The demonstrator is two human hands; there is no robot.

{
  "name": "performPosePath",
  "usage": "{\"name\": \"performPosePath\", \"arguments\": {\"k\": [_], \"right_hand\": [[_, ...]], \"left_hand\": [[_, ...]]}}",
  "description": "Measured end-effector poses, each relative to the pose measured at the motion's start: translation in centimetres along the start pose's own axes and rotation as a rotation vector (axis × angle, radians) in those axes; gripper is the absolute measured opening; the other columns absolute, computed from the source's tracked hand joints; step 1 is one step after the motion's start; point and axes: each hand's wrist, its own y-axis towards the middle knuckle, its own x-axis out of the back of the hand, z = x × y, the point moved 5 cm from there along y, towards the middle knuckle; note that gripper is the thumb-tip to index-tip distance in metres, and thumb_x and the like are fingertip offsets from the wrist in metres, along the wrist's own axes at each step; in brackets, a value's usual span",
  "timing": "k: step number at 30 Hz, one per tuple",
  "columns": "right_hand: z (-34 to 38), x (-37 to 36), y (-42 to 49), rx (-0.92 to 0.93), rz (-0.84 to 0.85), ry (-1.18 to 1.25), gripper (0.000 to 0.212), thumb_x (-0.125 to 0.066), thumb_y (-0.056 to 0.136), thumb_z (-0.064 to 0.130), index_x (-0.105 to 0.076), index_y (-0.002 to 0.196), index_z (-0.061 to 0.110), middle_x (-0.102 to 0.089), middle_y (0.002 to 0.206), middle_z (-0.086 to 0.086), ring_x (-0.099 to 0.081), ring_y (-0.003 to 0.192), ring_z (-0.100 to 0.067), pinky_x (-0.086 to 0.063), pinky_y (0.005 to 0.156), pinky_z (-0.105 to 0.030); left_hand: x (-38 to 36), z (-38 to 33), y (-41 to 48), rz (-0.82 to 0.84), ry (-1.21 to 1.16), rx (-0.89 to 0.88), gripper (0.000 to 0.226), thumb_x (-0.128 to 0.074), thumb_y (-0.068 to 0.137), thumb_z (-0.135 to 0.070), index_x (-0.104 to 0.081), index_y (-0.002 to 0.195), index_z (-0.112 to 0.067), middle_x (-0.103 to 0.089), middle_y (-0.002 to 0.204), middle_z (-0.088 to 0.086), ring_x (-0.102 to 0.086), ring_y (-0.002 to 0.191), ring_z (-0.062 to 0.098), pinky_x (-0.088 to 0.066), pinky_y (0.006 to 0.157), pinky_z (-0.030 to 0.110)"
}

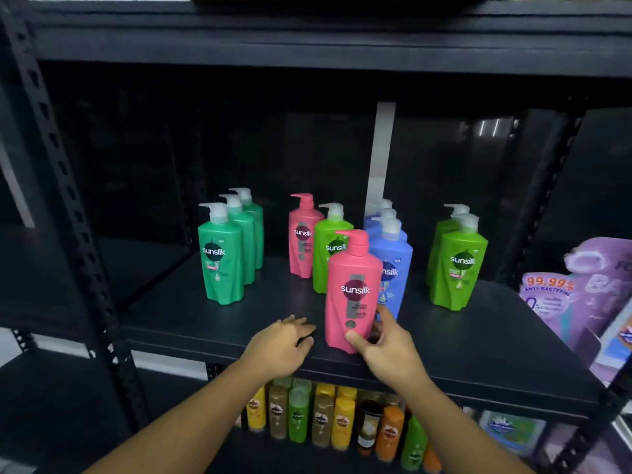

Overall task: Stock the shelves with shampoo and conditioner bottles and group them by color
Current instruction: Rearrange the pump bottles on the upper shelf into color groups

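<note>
On the black shelf (239,323) a pink pump bottle (352,289) stands upright near the front edge. My right hand (386,343) grips its base, thumb on the front. My left hand (280,343) rests flat on the shelf just left of it, fingers apart, holding nothing. Behind stand a second pink bottle (302,237) and a lime green bottle (330,248). A row of blue bottles (393,254) is right of them, partly hidden by the held bottle. Three dark green bottles (222,258) line up at the left. Two lime green bottles (458,265) stand at the right.
Purple refill pouches (588,289) lean at the shelf's right end. The shelf below holds several small yellow, brown, green and orange bottles (328,419). Black perforated uprights (68,186) frame the rack, and another black shelf (307,32) runs overhead.
</note>
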Motion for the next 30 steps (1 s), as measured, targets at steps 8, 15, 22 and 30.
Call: {"name": "performPosePath", "arguments": {"k": [8,15,22,30], "right_hand": [[1.4,-3.6,1.2,-0.002,-0.072,0.015,0.059,-0.08,0.084,0.039,-0.049,0.134,0.041,-0.065,0.112,0.028,-0.059,0.104,0.011,-0.047,0.094,-0.02],[1.0,-3.8,1.0,-0.024,-0.091,0.025,0.054,-0.081,0.084,0.035,-0.05,0.126,0.048,-0.069,0.113,0.024,-0.061,0.105,0.01,-0.049,0.094,-0.02],[0.8,-3.7,1.1,-0.021,-0.157,0.027,0.058,-0.081,0.084,0.033,-0.051,0.132,0.042,-0.069,0.113,0.027,-0.062,0.104,0.011,-0.048,0.094,-0.018],[0.6,-3.6,1.4,-0.017,-0.164,-0.018,0.061,-0.078,0.085,0.04,-0.047,0.138,0.044,-0.066,0.115,0.032,-0.058,0.109,0.014,-0.045,0.095,-0.013]], "left_hand": [[3.3,4.9,2.1,-0.088,-0.232,0.06,0.044,-0.058,0.103,-0.036,-0.059,0.144,-0.02,-0.056,0.15,-0.003,-0.05,0.139,0.014,-0.031,0.109,0.015],[3.9,5.6,7.1,-0.137,-0.587,0.09,0.045,-0.068,0.098,-0.032,-0.06,0.141,-0.022,-0.064,0.137,-0.002,-0.059,0.128,0.013,-0.043,0.111,0.029],[3.8,3.8,11.4,-0.139,-0.872,0.045,0.045,-0.078,0.091,-0.024,-0.057,0.129,-0.033,-0.068,0.122,-0.01,-0.064,0.116,0.012,-0.05,0.101,0.029],[3.0,2.3,14.4,-0.122,-0.912,0.008,0.057,-0.083,0.083,-0.017,-0.053,0.13,-0.027,-0.071,0.119,-0.004,-0.069,0.103,0.005,-0.056,0.089,0.027]]}}
